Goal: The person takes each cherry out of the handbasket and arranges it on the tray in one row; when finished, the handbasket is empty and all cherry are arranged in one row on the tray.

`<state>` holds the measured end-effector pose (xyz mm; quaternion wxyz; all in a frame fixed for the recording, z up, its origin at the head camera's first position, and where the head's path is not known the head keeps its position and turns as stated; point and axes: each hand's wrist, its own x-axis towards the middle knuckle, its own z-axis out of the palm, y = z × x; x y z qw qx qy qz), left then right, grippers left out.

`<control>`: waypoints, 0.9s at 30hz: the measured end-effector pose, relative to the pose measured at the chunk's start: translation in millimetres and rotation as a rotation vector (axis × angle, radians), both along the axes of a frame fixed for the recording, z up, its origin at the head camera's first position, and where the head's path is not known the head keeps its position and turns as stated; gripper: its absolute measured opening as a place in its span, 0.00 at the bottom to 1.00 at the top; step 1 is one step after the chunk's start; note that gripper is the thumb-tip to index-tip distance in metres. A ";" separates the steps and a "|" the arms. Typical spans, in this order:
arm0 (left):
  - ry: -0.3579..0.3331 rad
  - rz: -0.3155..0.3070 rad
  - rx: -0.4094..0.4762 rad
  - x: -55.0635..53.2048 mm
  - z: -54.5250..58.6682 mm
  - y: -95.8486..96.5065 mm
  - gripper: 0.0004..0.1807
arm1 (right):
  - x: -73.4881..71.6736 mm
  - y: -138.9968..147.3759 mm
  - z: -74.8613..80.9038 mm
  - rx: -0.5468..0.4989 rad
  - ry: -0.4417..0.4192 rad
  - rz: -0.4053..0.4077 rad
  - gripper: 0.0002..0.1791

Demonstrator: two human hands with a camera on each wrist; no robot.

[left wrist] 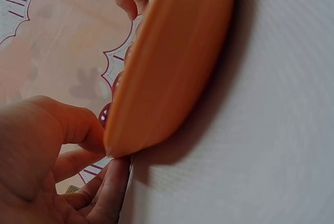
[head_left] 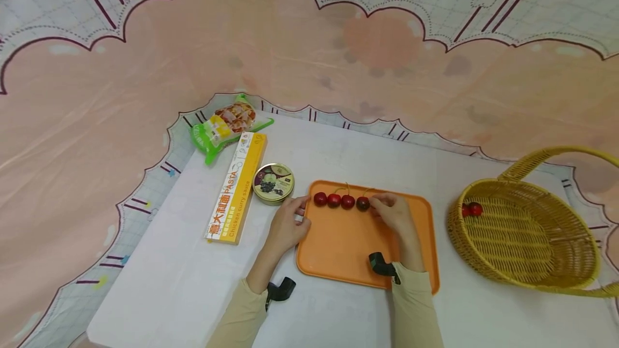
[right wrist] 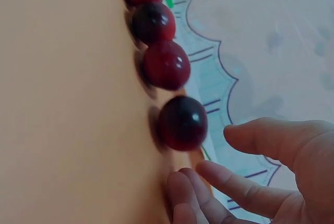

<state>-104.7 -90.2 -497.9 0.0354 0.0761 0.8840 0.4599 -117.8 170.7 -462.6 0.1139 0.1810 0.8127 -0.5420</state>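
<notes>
Several dark red cherries (head_left: 333, 200) sit in a row along the far side of an orange tray (head_left: 338, 240). At the tray's left edge, my left hand (head_left: 286, 225) pinches the rim; the left wrist view shows fingers above and below the tray's corner (left wrist: 122, 143). My right hand (head_left: 394, 212) hovers over the tray beside the rightmost cherry (right wrist: 182, 124). Its thumb and fingers are parted and hold nothing, with the fingertips (right wrist: 209, 171) just short of that cherry. Thin stems rise from some of the cherries.
A yellow wicker basket (head_left: 512, 240) with a few cherries (head_left: 476, 209) stands to the right. Left of the tray are a round tin (head_left: 273, 182), a long pasta box (head_left: 237, 187) and a green food packet (head_left: 227, 125). A patterned cloth hangs behind the white table (head_left: 159, 283).
</notes>
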 end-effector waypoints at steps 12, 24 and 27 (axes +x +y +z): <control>0.017 0.008 0.008 0.2 -1.2 -5.6 0.29 | 0.8 45.4 39.9 0.062 0.064 0.001 0.24; 0.016 -0.025 -0.002 -1.9 -0.5 -5.3 0.29 | 15.0 152.7 76.4 0.029 0.138 -0.112 0.16; 0.007 -0.017 -0.012 -2.3 1.1 -6.4 0.28 | 19.1 175.8 80.0 0.046 0.098 -0.112 0.12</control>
